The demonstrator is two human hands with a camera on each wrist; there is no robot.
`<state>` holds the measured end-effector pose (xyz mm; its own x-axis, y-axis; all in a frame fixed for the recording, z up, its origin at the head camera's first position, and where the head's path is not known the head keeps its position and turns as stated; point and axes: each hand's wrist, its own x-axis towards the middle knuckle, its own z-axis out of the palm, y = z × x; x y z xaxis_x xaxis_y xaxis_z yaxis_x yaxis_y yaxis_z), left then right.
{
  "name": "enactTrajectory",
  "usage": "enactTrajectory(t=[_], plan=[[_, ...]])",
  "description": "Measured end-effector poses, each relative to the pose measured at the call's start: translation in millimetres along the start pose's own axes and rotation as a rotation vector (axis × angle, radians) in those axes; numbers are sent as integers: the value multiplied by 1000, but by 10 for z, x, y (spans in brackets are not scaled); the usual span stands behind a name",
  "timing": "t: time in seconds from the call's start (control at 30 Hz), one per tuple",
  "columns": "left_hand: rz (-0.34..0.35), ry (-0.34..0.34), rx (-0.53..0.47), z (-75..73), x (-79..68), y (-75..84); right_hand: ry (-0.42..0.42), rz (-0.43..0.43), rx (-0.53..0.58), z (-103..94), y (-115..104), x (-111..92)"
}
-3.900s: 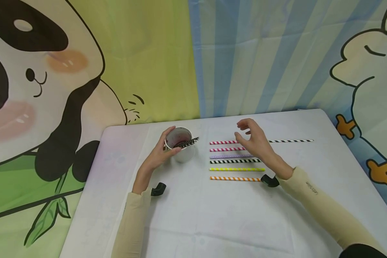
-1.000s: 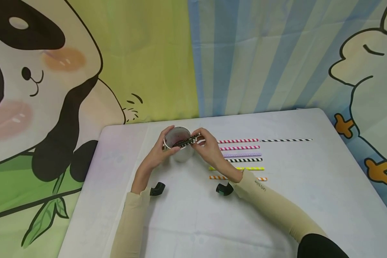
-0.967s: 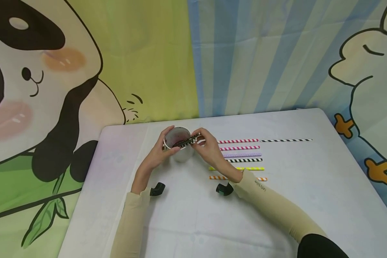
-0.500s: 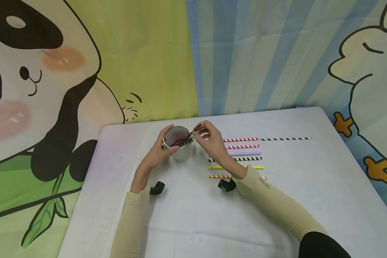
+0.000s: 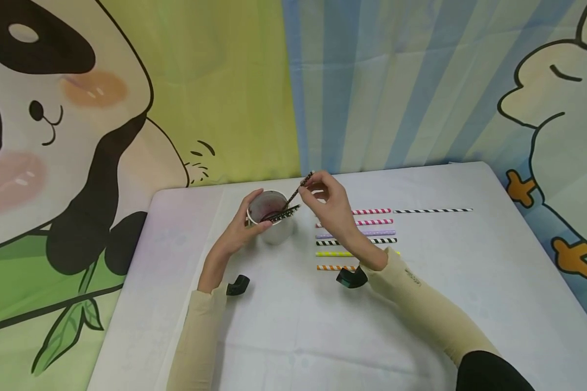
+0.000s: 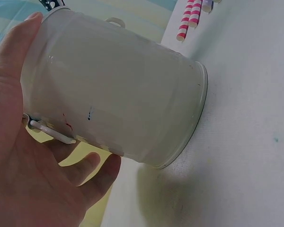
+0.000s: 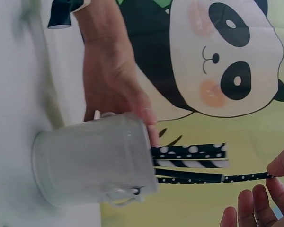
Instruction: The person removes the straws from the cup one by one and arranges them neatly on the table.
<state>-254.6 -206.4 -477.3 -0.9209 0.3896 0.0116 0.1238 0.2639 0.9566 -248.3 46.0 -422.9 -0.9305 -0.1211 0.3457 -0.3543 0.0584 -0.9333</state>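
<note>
My left hand (image 5: 239, 227) grips a small white pail (image 5: 279, 234), thumb at its rim and fingers around the side, as the left wrist view shows the pail (image 6: 118, 85) large. Several black-and-white patterned paper straws (image 7: 189, 152) stick out of its mouth. My right hand (image 5: 330, 205) is above and to the right of the pail. Between thumb and index finger it pinches the upper end of one thin black straw with white dots (image 7: 248, 178). That straw's lower end is hidden inside the pail, and it reaches out farther than the others.
Right of the pail, paper straws lie in a column: red-striped (image 5: 372, 211), pink-striped (image 5: 374, 222), lilac (image 5: 379, 233), black-striped (image 5: 326, 243), yellow (image 5: 332, 254) and orange-striped (image 5: 329, 267). Another black-striped straw (image 5: 432, 210) extends the top row. My right forearm crosses over the column.
My right hand reached from the laid-out straws to the pail, pinched a dotted straw and drew it up and to the right, partly out of the bunch. The left hand kept its grip.
</note>
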Motion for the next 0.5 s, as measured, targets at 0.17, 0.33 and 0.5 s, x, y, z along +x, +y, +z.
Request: enactTrajectory(t=[0.17,0.33,0.5], plan=[[-1,0,-9,4,-2,-12,18,-22,18,-61,-299,-19],[14,-2,-13,0,0,-23,39,-79,31,-153,-425,-21],[22,7,-15,-9,47,-195,57,-112,42,-264,-301,23]])
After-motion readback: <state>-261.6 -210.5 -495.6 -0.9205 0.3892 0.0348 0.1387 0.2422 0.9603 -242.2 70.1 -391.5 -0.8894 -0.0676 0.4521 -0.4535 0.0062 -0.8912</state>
